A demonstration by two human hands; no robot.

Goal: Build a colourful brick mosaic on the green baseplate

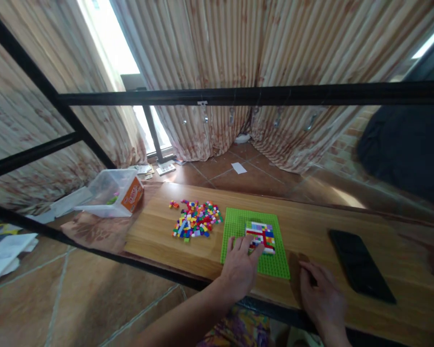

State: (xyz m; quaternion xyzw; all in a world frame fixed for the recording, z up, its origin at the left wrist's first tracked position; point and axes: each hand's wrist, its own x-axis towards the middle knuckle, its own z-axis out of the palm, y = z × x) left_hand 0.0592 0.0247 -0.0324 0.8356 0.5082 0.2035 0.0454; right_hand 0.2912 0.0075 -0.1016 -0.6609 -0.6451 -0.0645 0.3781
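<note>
A square green studded baseplate [233,226] lies on the wooden board. On it sits a flat block of toy bricks [264,235] in white, red, blue, orange and purple. My left hand [238,270] reaches over the plate's near left part, its fingers spread and their tips on or just above the near left side of the bricks; they partly cover it. I see no loose brick in those fingers. To the right of the plate, my right hand [321,299] rests near the board's front edge with its fingers curled in and nothing visible in them.
A pile of loose bricks [197,219] lies left of the plate. At the right is a black phone [361,265]. A clear plastic bin [110,193] with an orange label stands beyond the board's left end. A black metal bar [238,96] crosses in front of curtains.
</note>
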